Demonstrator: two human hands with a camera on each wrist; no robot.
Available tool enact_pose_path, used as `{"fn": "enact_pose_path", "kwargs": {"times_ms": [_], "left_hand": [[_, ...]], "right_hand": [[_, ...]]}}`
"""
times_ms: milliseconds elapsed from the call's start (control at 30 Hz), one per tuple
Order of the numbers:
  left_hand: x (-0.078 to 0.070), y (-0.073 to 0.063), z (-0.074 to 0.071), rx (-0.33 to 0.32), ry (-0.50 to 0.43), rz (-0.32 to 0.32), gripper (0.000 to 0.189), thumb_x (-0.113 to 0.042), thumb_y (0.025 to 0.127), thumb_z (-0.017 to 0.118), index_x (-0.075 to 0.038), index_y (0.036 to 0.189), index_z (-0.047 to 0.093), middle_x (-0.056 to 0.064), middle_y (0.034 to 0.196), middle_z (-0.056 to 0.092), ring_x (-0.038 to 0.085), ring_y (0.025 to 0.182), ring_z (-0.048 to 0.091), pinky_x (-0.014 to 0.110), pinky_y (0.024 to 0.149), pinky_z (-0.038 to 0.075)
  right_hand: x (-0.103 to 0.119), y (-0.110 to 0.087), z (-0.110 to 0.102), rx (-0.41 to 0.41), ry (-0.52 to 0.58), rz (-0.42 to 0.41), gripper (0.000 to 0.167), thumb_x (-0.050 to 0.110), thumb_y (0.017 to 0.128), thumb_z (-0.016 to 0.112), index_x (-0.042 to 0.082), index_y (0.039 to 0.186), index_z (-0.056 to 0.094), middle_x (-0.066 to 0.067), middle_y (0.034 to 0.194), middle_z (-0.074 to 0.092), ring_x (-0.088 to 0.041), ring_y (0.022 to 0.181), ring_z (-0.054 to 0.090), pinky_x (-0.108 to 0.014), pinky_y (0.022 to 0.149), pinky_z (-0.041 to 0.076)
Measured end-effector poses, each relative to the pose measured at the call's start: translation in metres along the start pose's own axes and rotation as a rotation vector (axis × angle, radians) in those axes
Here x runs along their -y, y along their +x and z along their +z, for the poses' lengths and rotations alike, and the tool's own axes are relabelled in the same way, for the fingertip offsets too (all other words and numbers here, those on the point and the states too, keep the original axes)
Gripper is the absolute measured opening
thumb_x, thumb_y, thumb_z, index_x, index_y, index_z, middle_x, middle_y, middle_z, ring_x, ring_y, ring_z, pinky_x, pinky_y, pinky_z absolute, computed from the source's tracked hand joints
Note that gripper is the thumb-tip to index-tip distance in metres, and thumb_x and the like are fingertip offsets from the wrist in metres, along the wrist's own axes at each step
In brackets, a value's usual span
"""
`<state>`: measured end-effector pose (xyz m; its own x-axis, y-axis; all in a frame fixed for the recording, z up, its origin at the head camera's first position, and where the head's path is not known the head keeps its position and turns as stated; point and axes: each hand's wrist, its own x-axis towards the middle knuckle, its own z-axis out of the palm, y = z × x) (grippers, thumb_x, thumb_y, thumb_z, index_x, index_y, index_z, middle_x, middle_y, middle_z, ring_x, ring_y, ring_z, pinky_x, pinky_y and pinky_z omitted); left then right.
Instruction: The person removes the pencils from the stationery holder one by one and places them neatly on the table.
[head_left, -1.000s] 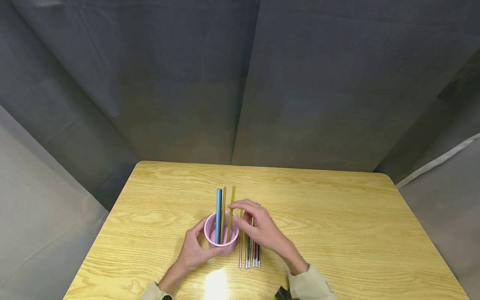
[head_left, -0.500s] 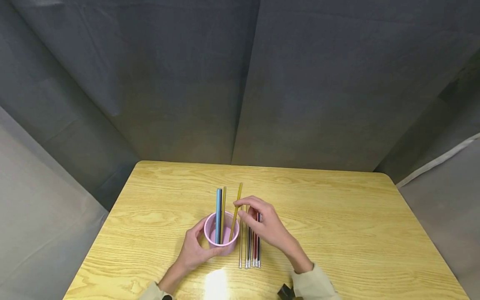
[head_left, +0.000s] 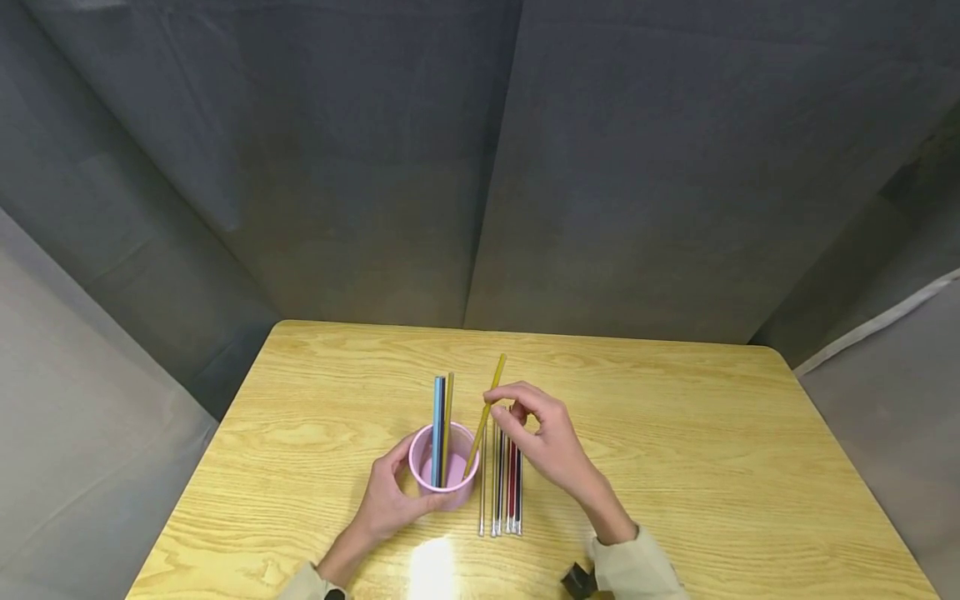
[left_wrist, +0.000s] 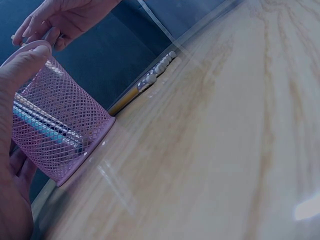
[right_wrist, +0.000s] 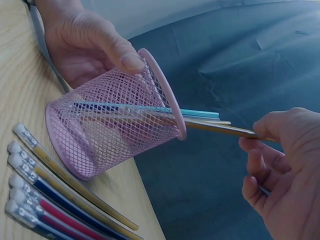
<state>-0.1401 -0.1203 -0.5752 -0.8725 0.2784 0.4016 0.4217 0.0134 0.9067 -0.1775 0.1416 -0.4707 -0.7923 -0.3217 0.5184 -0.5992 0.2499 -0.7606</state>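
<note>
The pink mesh cup is stood on the table and gripped by the left hand, its thumb laid along the near wall up to the rim. By the right hand, a yellow pencil is pinched between thumb and fingertips, above and to the right of the cup; the pencil is tilted outward over the right rim, its lower end inside the cup and seemingly off the floor. In the cup's left half, a light blue pencil, a dark pencil and a second yellow pencil are stood close together. Just right of the cup, a row of pencils is laid flat.

The step in hand is judged to be the steering of one pencil through the cup's mouth. The tilt is best eased toward upright, so that the rim is not levered. A light, firm pinch is called for, since a slim shaft may roll. The standing pencils should be cleared by the lower end, and the row beside the cup left unbrushed by the lower fingers.
</note>
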Motion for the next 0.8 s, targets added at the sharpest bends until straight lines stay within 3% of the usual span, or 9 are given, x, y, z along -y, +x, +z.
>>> {"fn": "enact_pose_path", "kwargs": {"times_ms": [133, 300, 800], "left_hand": [[0.0, 0.0, 0.0, -0.002, 0.019, 0.017, 0.09, -0.008, 0.072, 0.095, -0.006, 0.15, 0.052, 0.016, 0.14, 0.065, 0.028, 0.128, 0.063, 0.037, 0.115, 0.049], [-0.002, 0.0, 0.0, -0.013, 0.04, -0.013, 0.09, -0.01, 0.071, 0.096, -0.007, 0.15, 0.053, 0.014, 0.139, 0.066, 0.025, 0.128, 0.063, 0.035, 0.115, 0.048], [-0.001, -0.002, 0.0, -0.026, 0.011, -0.025, 0.091, -0.006, 0.069, 0.095, -0.003, 0.149, 0.053, 0.018, 0.139, 0.066, 0.022, 0.127, 0.063, 0.029, 0.116, 0.045]], "right_hand": [[-0.001, 0.001, -0.004, -0.02, -0.005, -0.008, 0.022, 0.002, 0.097, 0.071, 0.012, 0.116, 0.075, -0.003, 0.098, 0.072, -0.014, 0.071, 0.054, -0.023, 0.06, 0.047], [-0.001, 0.002, -0.008, -0.036, -0.008, -0.032, 0.019, 0.002, 0.097, 0.071, 0.009, 0.115, 0.075, -0.004, 0.097, 0.072, -0.012, 0.071, 0.054, -0.022, 0.061, 0.048], [0.003, 0.006, -0.023, -0.135, 0.036, -0.073, 0.025, -0.014, 0.09, 0.071, 0.003, 0.107, 0.076, -0.007, 0.086, 0.068, -0.017, 0.066, 0.05, -0.022, 0.059, 0.043]]}}
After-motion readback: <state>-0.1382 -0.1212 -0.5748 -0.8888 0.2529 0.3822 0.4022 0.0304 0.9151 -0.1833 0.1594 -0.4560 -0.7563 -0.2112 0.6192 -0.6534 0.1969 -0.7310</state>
